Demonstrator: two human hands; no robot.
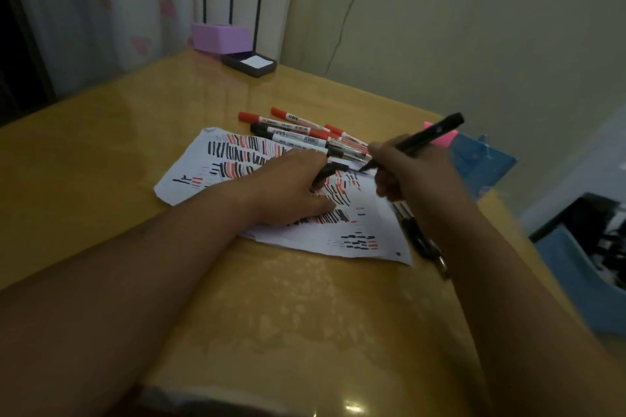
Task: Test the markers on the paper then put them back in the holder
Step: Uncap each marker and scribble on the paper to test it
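Observation:
A white paper (pixel 315 237) covered in short red and black strokes lies on the yellow table (pixel 101 152). My right hand (pixel 406 173) grips a black marker (pixel 426 137), uncapped, with its tip touching the paper's far edge. My left hand (pixel 288 186) lies on the paper and holds the marker's black cap (pixel 327 173) between its fingers. Several capped red and black markers (pixel 298 130) lie in a heap just beyond the paper. A blue holder (pixel 481 159) lies on the table behind my right hand, with something pink (pixel 443 139) at its mouth.
Dark pens (pixel 423 240) lie along the paper's right edge, under my right forearm. A purple box (pixel 220 37) and a dark tray with a white pad (pixel 249 63) stand at the table's far corner. A blue bin (pixel 582 267) sits beyond the right table edge.

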